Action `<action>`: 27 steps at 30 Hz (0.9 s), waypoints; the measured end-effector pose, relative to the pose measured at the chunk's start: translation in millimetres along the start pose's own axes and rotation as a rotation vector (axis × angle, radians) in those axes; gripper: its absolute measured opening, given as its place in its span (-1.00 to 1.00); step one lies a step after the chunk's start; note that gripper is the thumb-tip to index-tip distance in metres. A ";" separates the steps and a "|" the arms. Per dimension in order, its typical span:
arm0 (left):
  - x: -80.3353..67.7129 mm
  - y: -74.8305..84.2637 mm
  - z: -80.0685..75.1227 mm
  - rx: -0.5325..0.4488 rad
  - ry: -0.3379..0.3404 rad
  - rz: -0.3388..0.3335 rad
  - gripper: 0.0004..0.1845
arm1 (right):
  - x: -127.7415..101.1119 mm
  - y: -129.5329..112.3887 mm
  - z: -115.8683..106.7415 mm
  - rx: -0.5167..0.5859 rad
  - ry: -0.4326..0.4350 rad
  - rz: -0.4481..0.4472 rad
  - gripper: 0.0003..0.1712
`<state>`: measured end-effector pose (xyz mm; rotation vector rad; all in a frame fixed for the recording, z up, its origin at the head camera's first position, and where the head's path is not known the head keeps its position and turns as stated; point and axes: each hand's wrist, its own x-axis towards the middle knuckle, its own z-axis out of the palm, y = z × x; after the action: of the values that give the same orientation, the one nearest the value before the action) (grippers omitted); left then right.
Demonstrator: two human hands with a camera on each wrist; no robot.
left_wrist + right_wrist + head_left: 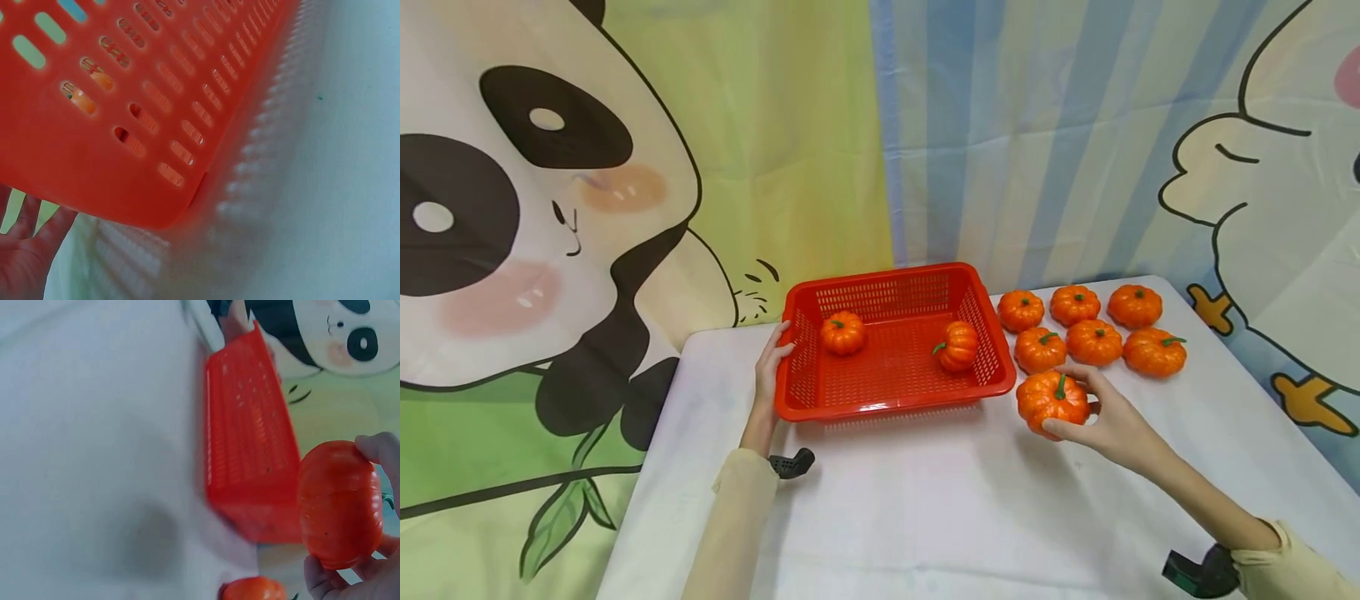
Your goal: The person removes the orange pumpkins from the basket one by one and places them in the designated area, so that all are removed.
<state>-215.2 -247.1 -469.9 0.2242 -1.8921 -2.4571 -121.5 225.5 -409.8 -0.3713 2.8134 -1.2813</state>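
A red plastic basket [880, 408] with slotted walls stands at the back of the table. My left hand [769, 371] grips its left rim; in the left wrist view the fingers [53, 234] show at the basket's edge. Two small orange pumpkins lie inside, one upright pumpkin [843, 333] at left and one tipped pumpkin [958, 347] at right. My right hand [1108, 421] holds another orange pumpkin [1043, 400] between thumb and fingers, just off the basket's front right corner. Its ribbed underside faces the right wrist camera, raised above the table.
Right of the basket, several more orange pumpkins [1093, 342] sit in two rows on the white-covered table [917, 517]. A printed cloth [805, 150] with cartoon animals hangs behind the table.
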 end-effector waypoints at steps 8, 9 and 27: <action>-1.7 0.9 -0.3 0.022 0.001 0.005 -0.48 | 10.3 32.2 2.7 -0.047 0.028 0.121 -0.10; -2.1 1.3 0.1 0.024 0.003 0.005 -0.48 | 11.5 35.3 3.9 -0.055 0.028 0.117 -0.09; -1.5 0.7 0.0 0.021 0.001 0.008 -0.47 | 28.1 80.9 17.5 -0.122 -0.005 0.086 -0.06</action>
<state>-213.7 -247.1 -469.1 0.2173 -1.9157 -2.4323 -163.1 257.4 -479.8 -0.2533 2.8766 -1.0942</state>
